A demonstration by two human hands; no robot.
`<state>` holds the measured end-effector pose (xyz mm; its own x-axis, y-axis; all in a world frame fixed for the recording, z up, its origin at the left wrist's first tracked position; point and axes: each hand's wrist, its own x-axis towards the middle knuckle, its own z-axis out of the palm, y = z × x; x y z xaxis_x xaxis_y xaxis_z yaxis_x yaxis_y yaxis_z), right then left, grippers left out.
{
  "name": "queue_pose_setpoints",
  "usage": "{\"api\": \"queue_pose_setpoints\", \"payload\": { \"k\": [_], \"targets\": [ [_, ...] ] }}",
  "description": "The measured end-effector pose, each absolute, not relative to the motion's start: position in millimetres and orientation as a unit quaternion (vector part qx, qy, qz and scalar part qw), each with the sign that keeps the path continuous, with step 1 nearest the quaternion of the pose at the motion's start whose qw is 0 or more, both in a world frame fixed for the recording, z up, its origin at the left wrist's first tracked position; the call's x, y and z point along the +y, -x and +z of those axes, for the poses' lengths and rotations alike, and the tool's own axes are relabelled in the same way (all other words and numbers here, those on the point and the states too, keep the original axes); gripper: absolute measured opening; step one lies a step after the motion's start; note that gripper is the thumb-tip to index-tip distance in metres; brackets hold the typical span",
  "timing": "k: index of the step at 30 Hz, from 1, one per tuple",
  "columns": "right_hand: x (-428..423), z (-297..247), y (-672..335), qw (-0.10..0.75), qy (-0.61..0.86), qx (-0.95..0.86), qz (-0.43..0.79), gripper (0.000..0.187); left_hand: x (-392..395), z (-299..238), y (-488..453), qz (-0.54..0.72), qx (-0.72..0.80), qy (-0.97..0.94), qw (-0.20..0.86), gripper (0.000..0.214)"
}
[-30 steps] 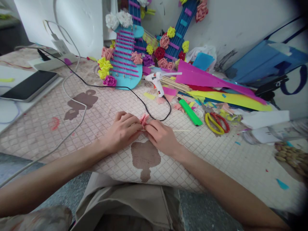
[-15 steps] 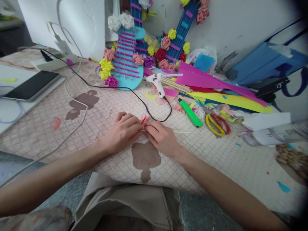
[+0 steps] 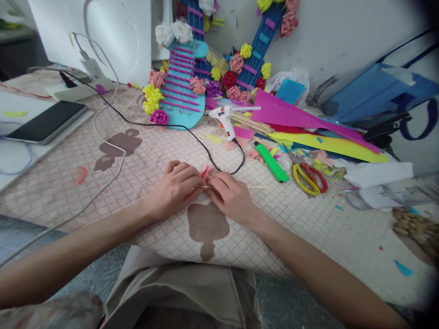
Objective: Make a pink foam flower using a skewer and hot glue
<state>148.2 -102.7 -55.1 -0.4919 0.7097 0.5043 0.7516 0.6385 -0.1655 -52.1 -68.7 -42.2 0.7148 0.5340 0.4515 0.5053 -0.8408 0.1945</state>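
A small pink paper flower [image 3: 206, 173] sits between my two hands at the middle of the table. My left hand [image 3: 180, 185] is closed with its fingertips at the flower's left side. From the right, my right hand [image 3: 231, 194] pinches at the flower and at a thin wooden stick [image 3: 259, 187], whose end sticks out past the knuckles. The fingertips partly hide where paper and stick meet. Behind the hands lies a white glue gun [image 3: 224, 121] with its black cord looping close to the right fingers.
A green box cutter [image 3: 272, 162] and scissors with yellow and red handles [image 3: 310, 177] lie to the right. Coloured paper sheets [image 3: 308, 119] and wooden sticks [image 3: 252, 122] are behind them. A decorated blue board [image 3: 181, 87] leans at the back. A phone [image 3: 48, 121] lies left; a grey cable [image 3: 118, 171] crosses the table.
Both hands stay at nearly the same spot, still closed around the pink flower. The fingertips have parted slightly, showing a little more of the stick between them.
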Motion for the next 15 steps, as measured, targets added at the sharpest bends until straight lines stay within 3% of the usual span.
{"api": "queue_pose_setpoints", "payload": {
  "k": [15],
  "targets": [
    [-103.3, -52.0, -147.2, 0.24, 0.421, -0.874, -0.035, 0.024, -69.3, -41.2, 51.7, 0.249, 0.295, -0.922, 0.036, 0.016]
  ]
}}
